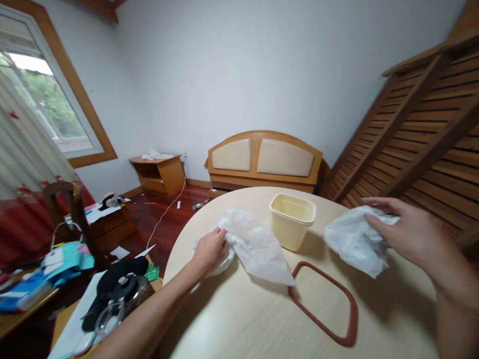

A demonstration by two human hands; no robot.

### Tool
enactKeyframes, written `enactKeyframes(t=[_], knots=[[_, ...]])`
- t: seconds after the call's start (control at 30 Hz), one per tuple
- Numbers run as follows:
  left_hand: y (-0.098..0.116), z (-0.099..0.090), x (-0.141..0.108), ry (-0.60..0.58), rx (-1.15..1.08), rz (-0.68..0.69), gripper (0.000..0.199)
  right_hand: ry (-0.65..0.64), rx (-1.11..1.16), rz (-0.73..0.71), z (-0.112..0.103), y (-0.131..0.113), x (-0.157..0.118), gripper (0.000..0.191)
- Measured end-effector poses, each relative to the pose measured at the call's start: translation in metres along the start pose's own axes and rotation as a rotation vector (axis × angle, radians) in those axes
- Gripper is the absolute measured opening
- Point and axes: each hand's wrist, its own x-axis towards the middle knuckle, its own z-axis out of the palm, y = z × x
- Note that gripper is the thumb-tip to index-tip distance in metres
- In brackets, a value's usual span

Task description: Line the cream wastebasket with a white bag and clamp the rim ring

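My left hand (210, 251) is closed around a bunched part of a thin white plastic bag (258, 247), whose loose end spreads over the table toward the middle. My right hand (413, 234) pinches a second, crumpled white plastic bag (355, 239) between thumb and fingers at the table's right side. Between the two bags stands a cream plastic bin (292, 222), upright, its mouth facing up. In front of the bin a brown rounded rectangular ring (352, 319) lies flat, and a corner of the left bag touches its edge.
The round pale table (232, 319) carries these things. To the left, a lower surface holds a glass kettle (129, 294) and a black cap (112, 279). Behind the table are a headboard (262, 174) and a small cabinet (160, 172). Wooden slats (404, 134) lean at right.
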Motion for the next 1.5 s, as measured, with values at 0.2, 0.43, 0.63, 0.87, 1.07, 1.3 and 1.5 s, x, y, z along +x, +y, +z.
enactKeyframes(t=[0.2,0.43,0.63,0.87,1.07,1.3,1.5], knots=[[0.0,-0.016,0.044,-0.003,-0.024,-0.081,0.034,-0.041,0.211,0.051,-0.012,-0.018,-0.005,0.036],[0.066,-0.032,0.058,0.116,-0.115,0.044,0.059,-0.037,0.325,-0.061,-0.023,-0.038,-0.014,0.041],[0.13,-0.049,0.044,0.217,-0.642,0.519,0.076,-0.121,0.364,-0.122,-0.03,-0.062,-0.028,0.042],[0.148,-0.068,0.021,0.137,-0.971,0.707,0.082,-0.361,0.509,-0.188,-0.035,-0.099,-0.049,0.038],[0.146,-0.065,0.03,0.026,-1.233,0.615,0.028,-0.555,0.786,-0.15,-0.025,-0.104,-0.05,0.043],[0.136,-0.078,0.032,0.06,-1.125,0.58,0.02,-0.479,0.684,-0.138,-0.019,-0.099,-0.046,0.026],[0.136,-0.088,0.025,0.008,-1.109,0.662,0.025,-0.452,0.716,-0.44,-0.02,-0.107,-0.049,0.015]])
